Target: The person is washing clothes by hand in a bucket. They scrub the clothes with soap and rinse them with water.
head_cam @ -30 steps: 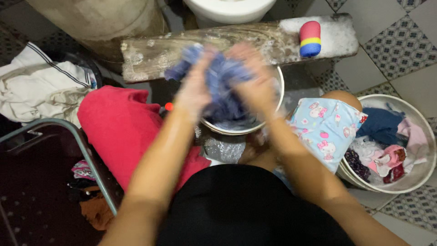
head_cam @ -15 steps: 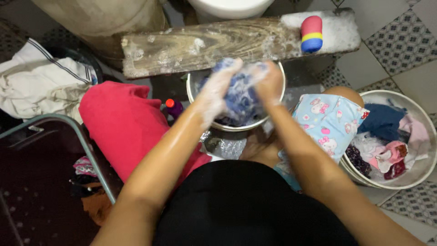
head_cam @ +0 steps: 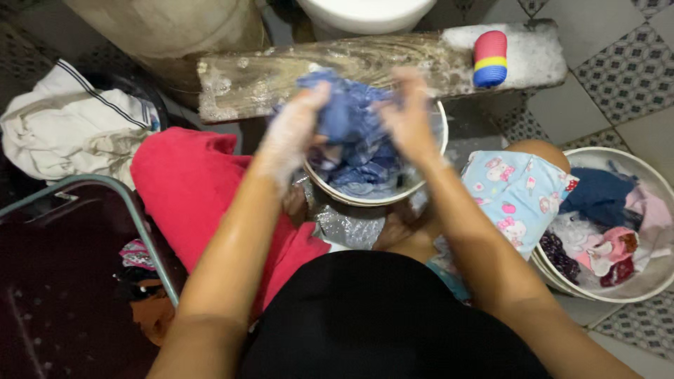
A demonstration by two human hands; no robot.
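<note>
Plainly both soapy hands, left hand and right hand, are clamped on the wet blue cloth garment above the round white basin, where slick suds could let it slip and splash

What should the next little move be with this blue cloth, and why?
Probably bring the two hands together and rub the blue cloth against itself, low over the metal basin. The left hand and right hand both grip it, bunched and soapy, with its lower part hanging into the basin, so drips would likely fall inside rather than on the red cloth.
</note>
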